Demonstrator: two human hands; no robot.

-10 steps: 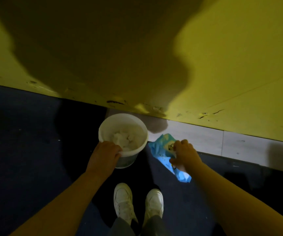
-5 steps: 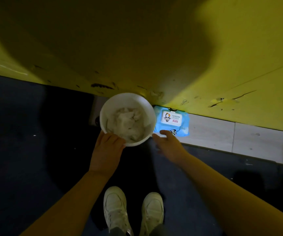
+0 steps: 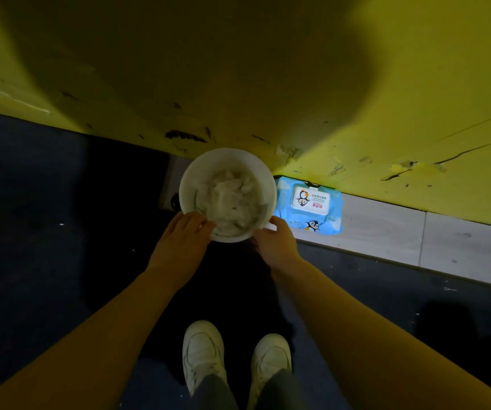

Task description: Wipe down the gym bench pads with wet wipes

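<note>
White bucket [image 3: 189,184] holding crumpled used wipes [image 3: 228,199], gripped at its near rim by left hand [image 3: 180,244] and right hand [image 3: 276,247]. Blue wet-wipe pack [image 3: 309,208], lid closed, lies on the floor just right of the bucket.

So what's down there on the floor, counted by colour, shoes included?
White: 3, the bucket of used wipes, held at its rim by the left hand and right hand, and two shoes.
Blue: 1, the wet wipes pack.
Total: 4.
</note>
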